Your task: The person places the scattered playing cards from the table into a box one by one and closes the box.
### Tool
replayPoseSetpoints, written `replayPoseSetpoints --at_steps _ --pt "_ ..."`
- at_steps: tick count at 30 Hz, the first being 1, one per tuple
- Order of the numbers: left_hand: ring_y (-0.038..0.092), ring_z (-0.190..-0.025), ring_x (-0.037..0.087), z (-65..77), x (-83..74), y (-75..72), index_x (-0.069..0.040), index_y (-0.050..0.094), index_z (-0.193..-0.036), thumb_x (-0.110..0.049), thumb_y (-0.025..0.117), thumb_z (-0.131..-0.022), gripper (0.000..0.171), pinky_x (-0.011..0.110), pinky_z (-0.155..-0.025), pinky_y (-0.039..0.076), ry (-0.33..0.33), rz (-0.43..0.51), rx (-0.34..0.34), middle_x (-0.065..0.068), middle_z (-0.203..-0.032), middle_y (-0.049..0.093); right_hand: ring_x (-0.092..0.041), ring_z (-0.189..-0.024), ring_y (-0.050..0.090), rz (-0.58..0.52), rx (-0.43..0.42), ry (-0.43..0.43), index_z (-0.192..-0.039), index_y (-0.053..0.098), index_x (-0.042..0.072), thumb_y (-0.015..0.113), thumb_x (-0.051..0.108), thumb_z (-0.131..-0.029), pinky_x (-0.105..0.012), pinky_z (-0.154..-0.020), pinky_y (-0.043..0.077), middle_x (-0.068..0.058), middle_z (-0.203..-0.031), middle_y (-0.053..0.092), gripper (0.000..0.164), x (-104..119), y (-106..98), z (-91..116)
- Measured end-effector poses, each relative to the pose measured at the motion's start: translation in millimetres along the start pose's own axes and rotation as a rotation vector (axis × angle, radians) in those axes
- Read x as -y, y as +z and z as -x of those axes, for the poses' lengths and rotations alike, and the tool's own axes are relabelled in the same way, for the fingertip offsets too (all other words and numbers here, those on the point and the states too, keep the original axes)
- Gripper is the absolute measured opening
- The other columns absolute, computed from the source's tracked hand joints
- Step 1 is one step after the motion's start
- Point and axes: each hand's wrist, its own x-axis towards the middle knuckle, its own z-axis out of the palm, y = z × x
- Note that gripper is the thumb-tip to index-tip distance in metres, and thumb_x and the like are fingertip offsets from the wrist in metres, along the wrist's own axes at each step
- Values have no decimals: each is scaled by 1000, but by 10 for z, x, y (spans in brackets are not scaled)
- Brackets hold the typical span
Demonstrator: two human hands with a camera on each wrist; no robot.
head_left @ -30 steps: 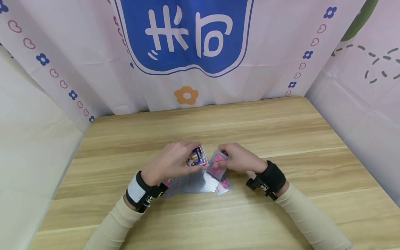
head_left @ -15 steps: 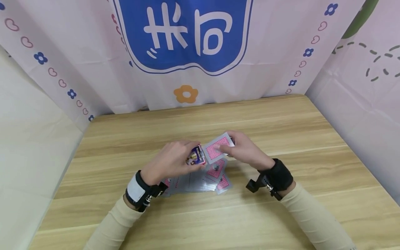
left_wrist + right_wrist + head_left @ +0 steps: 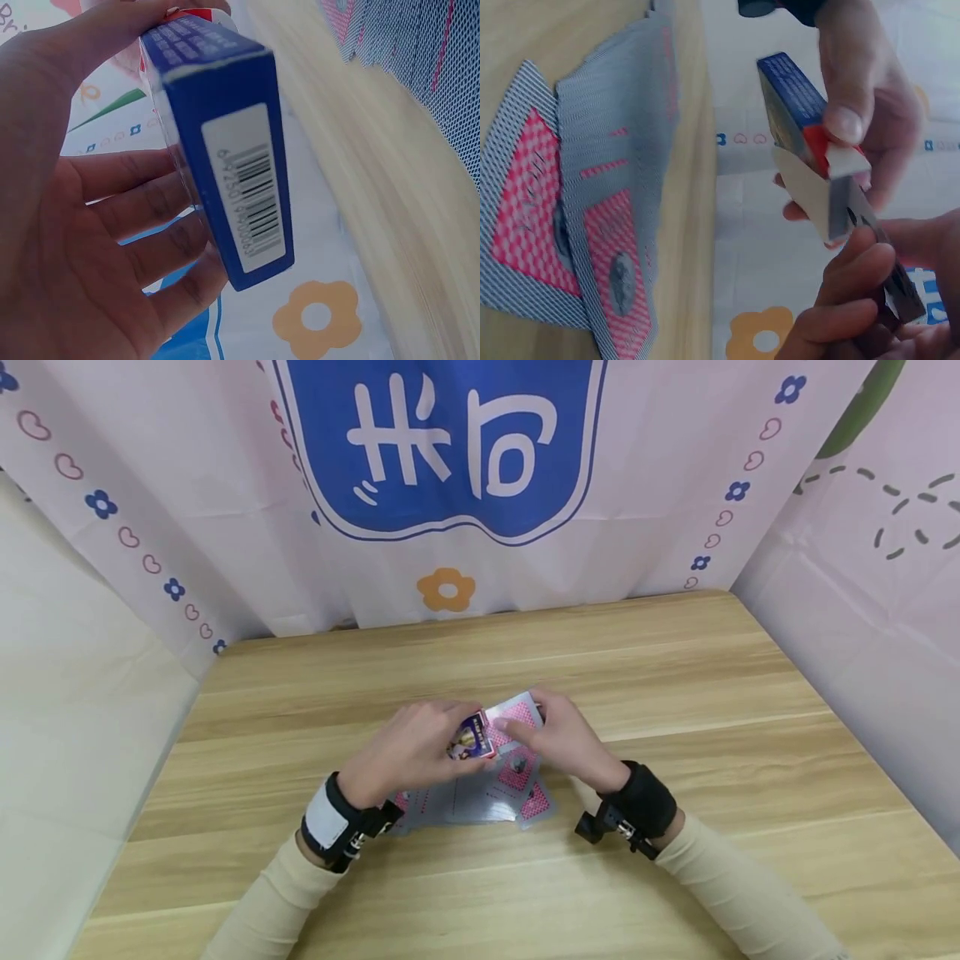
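Note:
My left hand (image 3: 408, 747) holds a blue and red playing-card box (image 3: 472, 737) above the table, fingers along one side and thumb on the other. The barcode end of that box (image 3: 247, 195) faces the left wrist camera. With my right hand (image 3: 570, 739) I pinch a thin stack of playing cards (image 3: 520, 703), pink-patterned back upward. In the right wrist view, the stack's inner end is in the box's open mouth, beside a raised white flap (image 3: 806, 191). Below lies a fanned row of playing cards (image 3: 472, 802), partly hidden by my left hand.
The wooden table (image 3: 637, 668) reaches back to a white printed cloth (image 3: 360, 577) with a blue emblem. Pale cloth walls stand at both sides. One card (image 3: 536, 803) sticks out at the right end of the row.
My right hand first lifted the stack from over the fanned cards up beside the box, then moved left, bringing its end into the box's mouth. My left hand has barely moved.

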Motion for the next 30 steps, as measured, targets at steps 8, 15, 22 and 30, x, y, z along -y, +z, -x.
replayPoseSetpoints --at_steps 8,15,22,30 --pt "65 -80 6 -2 15 11 -4 67 -133 -51 83 -88 68 26 -68 55 -23 -25 5 4 -107 76 -23 -76 59 -113 153 70 -123 62 1 46 25 -112 -26 -64 47 -8 -89 65 31 -23 19 -3" --pt "66 -80 6 -2 11 9 -4 66 -135 -52 81 -89 68 25 -67 55 -9 -30 -2 5 -107 77 -18 -75 57 -98 94 42 -112 71 3 59 14 -105 -24 -66 45 -11 -91 67 17 -6 14 1" --pt "67 -82 7 -6 16 18 -4 66 -136 -51 81 -89 68 25 -68 56 0 -19 6 6 -110 77 -13 -71 55 -66 85 0 -105 72 8 65 17 -104 -22 -63 43 -14 -91 68 12 -26 87 -5" --pt "65 -79 6 -1 18 17 -4 66 -137 -53 81 -89 71 27 -69 55 -11 -31 5 6 -109 77 -18 -78 60 124 92 -64 -106 71 6 67 18 -102 -24 -68 48 -14 -95 70 14 -95 -47 -45"
